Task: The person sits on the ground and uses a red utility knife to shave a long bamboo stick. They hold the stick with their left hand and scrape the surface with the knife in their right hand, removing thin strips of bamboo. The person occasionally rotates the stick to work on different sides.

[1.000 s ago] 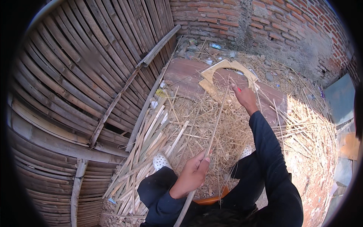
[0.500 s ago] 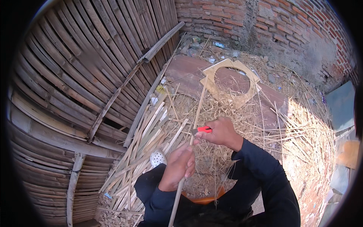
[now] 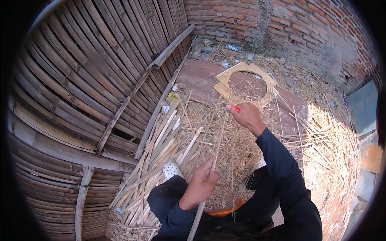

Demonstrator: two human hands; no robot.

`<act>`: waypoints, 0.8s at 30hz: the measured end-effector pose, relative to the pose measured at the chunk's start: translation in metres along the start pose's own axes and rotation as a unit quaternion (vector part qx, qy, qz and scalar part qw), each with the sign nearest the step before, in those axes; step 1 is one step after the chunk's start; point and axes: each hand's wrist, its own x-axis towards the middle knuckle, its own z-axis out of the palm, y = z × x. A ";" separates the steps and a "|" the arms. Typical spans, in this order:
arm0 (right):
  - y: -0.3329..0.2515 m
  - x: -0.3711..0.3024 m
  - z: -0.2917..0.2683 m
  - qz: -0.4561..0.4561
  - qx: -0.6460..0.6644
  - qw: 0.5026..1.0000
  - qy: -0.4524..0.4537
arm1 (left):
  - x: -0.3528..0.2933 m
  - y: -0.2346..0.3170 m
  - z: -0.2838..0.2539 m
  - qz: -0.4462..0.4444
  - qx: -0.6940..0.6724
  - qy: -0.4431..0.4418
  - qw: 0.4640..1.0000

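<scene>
A long, thin bamboo strip (image 3: 219, 140) slants from my lap up and away in front of me. My left hand (image 3: 202, 185) is closed around its lower part, thumb on top. Farther along, my right hand (image 3: 247, 116) grips a red-handled knife (image 3: 235, 108) at the strip's far end, thumb close to the strip. Most of the knife is hidden by the fingers, and I cannot make out its blade.
Split bamboo strips (image 3: 161, 150) lie heaped at left, beside a white perforated clog (image 3: 172, 170). Shavings (image 3: 237, 148) cover the ground. Beyond is a board with a round hole (image 3: 223, 77). A bamboo wall (image 3: 92, 72) and brick wall (image 3: 229, 20) bound the space. Something orange (image 3: 225, 212) shows beneath me.
My right hand has moved with the knife away from me along the strip, toward its far end. My left hand has shifted slightly right, and the gap between the hands has widened.
</scene>
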 end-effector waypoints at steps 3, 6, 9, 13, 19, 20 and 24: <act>-0.004 -0.004 -0.001 -0.027 0.003 1.000 -0.016 | -0.003 0.004 -0.001 -0.040 -0.037 0.004 0.999; -0.051 -0.065 0.012 -0.176 0.091 0.978 -0.072 | -0.002 0.014 -0.012 -0.042 -0.091 0.026 0.995; -0.055 -0.059 0.001 -0.178 0.030 0.981 -0.075 | -0.004 0.007 -0.014 -0.036 -0.080 0.034 0.996; -0.041 -0.044 0.011 -0.176 0.026 0.983 -0.043 | -0.005 0.009 -0.013 -0.042 -0.093 0.029 0.994; -0.012 -0.006 0.007 -0.100 0.000 0.995 0.030 | -0.011 0.002 -0.010 -0.040 -0.088 0.001 0.995; -0.010 -0.008 0.007 -0.098 -0.005 0.995 0.026 | -0.011 0.003 -0.009 -0.042 -0.080 -0.001 0.996; -0.001 0.003 0.011 -0.069 -0.012 0.997 0.037 | -0.010 0.003 -0.007 -0.045 -0.085 0.002 0.995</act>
